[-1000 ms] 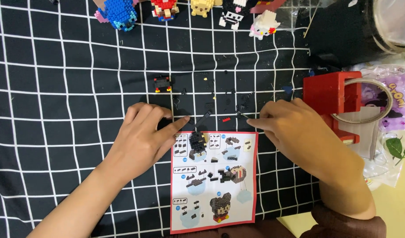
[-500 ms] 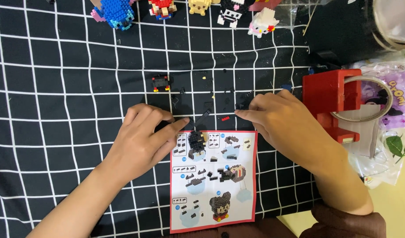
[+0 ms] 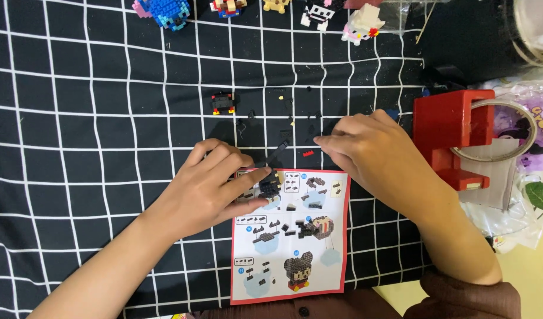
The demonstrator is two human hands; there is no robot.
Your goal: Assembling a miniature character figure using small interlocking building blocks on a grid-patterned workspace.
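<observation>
Item 1, instruction sheet, red-bordered, my landmark. I see the left hand over its top-left corner, thumb and forefinger pinched on a small black brick assembly; details too small to read. The right hand lies above the sheet's top-right corner, fingertips on the cloth near a red brick; I cannot tell whether it holds anything. It has crept leftward since 0.5 s ago. Loose black bricks above the sheet blur into the cloth.

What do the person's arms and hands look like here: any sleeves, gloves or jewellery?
Both hands, the left hand and the right hand, are bare, with no gloves, rings or watch visible. The left forearm is uncovered down to the frame edge. A dark brown sleeve covers the right arm from below the forearm.
</observation>
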